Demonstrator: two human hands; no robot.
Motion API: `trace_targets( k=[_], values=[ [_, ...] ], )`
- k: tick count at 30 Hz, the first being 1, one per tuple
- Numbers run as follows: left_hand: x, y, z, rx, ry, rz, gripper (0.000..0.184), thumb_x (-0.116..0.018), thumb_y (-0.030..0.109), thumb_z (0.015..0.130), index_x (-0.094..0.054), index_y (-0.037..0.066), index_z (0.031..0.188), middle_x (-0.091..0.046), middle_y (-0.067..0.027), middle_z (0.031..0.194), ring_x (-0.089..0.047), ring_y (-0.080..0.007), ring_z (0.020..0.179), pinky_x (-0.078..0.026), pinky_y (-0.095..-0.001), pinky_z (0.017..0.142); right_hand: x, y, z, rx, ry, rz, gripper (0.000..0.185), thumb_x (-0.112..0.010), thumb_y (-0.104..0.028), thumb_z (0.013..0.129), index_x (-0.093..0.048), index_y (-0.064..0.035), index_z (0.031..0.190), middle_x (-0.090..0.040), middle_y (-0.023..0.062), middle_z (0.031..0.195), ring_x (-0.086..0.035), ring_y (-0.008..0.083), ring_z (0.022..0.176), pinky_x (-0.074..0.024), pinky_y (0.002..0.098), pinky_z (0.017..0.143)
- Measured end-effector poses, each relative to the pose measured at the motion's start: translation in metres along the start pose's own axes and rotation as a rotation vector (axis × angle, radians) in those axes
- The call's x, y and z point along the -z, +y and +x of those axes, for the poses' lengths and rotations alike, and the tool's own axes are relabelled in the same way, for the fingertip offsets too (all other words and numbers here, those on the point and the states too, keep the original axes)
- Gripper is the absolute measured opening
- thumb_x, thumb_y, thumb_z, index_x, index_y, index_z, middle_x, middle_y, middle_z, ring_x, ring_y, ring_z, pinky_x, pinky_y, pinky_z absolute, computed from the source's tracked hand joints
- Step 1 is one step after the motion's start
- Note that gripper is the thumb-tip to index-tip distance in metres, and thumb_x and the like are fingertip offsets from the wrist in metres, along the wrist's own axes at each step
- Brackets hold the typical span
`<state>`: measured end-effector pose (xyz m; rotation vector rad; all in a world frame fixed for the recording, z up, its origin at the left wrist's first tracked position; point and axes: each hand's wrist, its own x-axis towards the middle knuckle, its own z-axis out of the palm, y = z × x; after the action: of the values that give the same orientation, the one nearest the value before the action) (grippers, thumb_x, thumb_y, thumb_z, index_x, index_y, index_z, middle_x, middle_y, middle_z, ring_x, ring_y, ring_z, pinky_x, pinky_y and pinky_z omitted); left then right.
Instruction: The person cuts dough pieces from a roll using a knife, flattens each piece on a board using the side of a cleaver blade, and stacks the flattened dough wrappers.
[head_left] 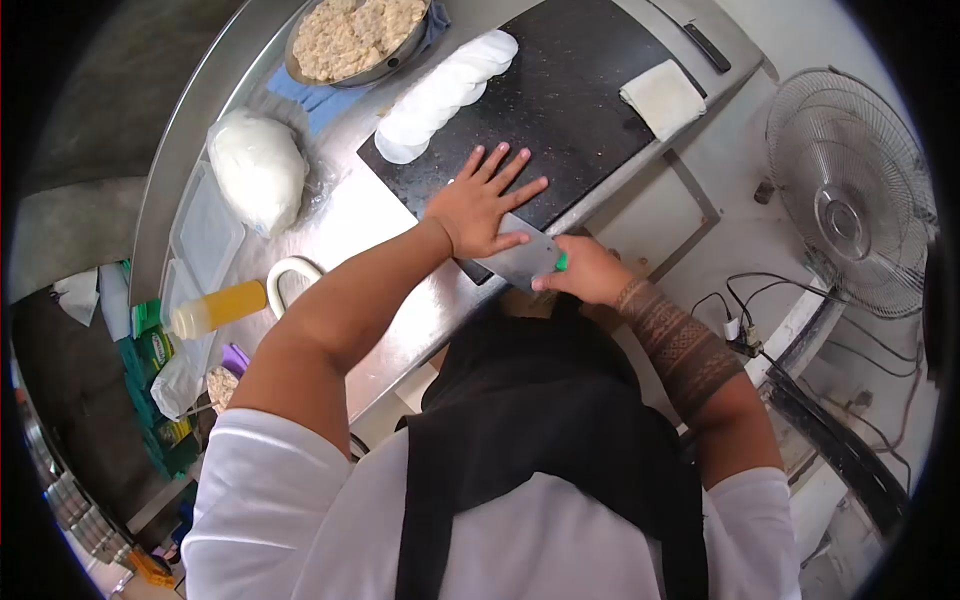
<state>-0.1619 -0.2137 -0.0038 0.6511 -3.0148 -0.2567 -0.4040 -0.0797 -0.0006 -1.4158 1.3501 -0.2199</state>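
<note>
My right hand [592, 270] is closed round the green handle of a broad-bladed cleaver [524, 254] at the near edge of the black board [570, 110]. My left hand [478, 212] lies flat with its fingers spread, pressing over the blade and the board. What is under the palm is hidden. Beyond my fingertips, a row of overlapping thin white dough rounds [440, 98] runs along the board's left side. A folded white cloth [664, 100] lies at the board's right edge.
A metal bowl [388, 68] of pale chopped filling [350, 36] stands on a blue cloth [318, 104]. Left are a plastic-wrapped white mass [257, 172], clear lids [205, 225] and a yellow-liquid bottle [225, 308]. A black handle [706, 48] lies far right; a fan [840, 212] stands beyond.
</note>
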Motion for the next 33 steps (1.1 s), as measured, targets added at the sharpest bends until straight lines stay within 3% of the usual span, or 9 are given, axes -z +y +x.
trace_targets(
  k=[3,4,7,15,20,23,26,33],
  values=[
    [0.002,0.019,0.001,0.017,-0.06,-0.086,0.09,-0.062,0.07,0.096,-0.036,0.029,0.172,-0.026,-0.0233,0.178,-0.024,-0.0497,0.163,-0.016,-0.0684,0.131,-0.008,0.007,-0.024,0.023,0.034,0.084,0.062,-0.092,-0.035,0.085,-0.069,0.0029,0.129,-0.077,0.0242,0.112,-0.075,0.0382,0.106,-0.0559,0.044,0.093],
    [-0.001,0.03,0.002,0.008,-0.066,-0.141,0.091,-0.063,0.069,0.095,-0.035,0.029,0.172,-0.024,-0.0231,0.179,-0.024,-0.049,0.163,-0.016,-0.0694,0.13,-0.008,0.005,-0.038,0.067,0.056,0.102,0.063,-0.092,-0.037,0.086,-0.067,0.0033,0.126,-0.076,0.0255,0.107,-0.074,0.0427,0.107,-0.0558,0.0473,0.093],
    [-0.002,0.05,0.012,0.033,-0.094,-0.159,0.093,-0.064,0.068,0.094,-0.034,0.029,0.173,-0.022,-0.0226,0.179,-0.023,-0.0484,0.164,-0.016,-0.0701,0.13,-0.009,0.011,-0.05,-0.095,0.032,-0.043,0.063,-0.088,-0.046,0.087,-0.067,-0.0004,0.126,-0.075,0.0271,0.109,-0.072,0.0465,0.111,-0.056,0.052,0.093],
    [0.0,-0.012,0.037,0.031,0.086,0.001,0.093,-0.064,0.07,0.093,-0.035,0.029,0.172,-0.022,-0.0223,0.179,-0.022,-0.0484,0.164,-0.014,-0.0721,0.129,0.031,-0.014,-0.004,-0.014,0.167,-0.138,0.064,-0.088,-0.048,0.085,-0.067,0.0029,0.116,-0.075,0.0267,0.104,-0.073,0.0472,0.104,-0.0566,0.0519,0.09],
    [0.014,-0.058,0.062,0.023,0.143,0.131,0.095,-0.065,0.07,0.092,-0.035,0.029,0.172,-0.021,-0.023,0.18,-0.021,-0.0453,0.166,-0.015,-0.0662,0.132,0.044,-0.043,0.023,-0.025,0.285,-0.176,0.058,-0.089,-0.041,0.087,-0.068,0.0049,0.115,-0.074,0.0264,0.103,-0.073,0.0409,0.102,-0.0557,0.0489,0.087],
    [0.003,-0.035,0.039,-0.103,0.05,-0.011,0.096,-0.066,0.071,0.091,-0.034,0.029,0.172,-0.02,-0.0236,0.18,-0.02,-0.0447,0.166,-0.014,-0.0667,0.132,0.009,-0.025,-0.012,0.03,0.224,0.059,0.063,-0.09,-0.044,0.086,-0.069,0.0036,0.121,-0.075,0.0247,0.108,-0.073,0.0403,0.105,-0.056,0.0478,0.091],
    [-0.007,0.013,0.022,-0.181,0.023,-0.08,0.097,-0.061,0.077,0.091,-0.035,0.03,0.172,-0.022,-0.0225,0.18,-0.021,-0.0468,0.165,-0.016,-0.0686,0.131,-0.035,-0.004,-0.052,-0.081,0.278,0.024,0.065,-0.088,-0.046,0.088,-0.068,0.0027,0.126,-0.075,0.027,0.114,-0.073,0.045,0.11,-0.0568,0.0502,0.094],
    [0.004,-0.027,0.065,-0.135,0.119,0.11,0.093,-0.06,0.077,0.092,-0.038,0.031,0.17,-0.024,-0.0194,0.18,-0.025,-0.0448,0.164,-0.018,-0.07,0.13,0.021,-0.008,-0.012,-0.044,0.323,-0.118,0.064,-0.087,-0.048,0.088,-0.066,0.0023,0.122,-0.074,0.0289,0.111,-0.072,0.0464,0.108,-0.0561,0.0516,0.093]
  ],
)
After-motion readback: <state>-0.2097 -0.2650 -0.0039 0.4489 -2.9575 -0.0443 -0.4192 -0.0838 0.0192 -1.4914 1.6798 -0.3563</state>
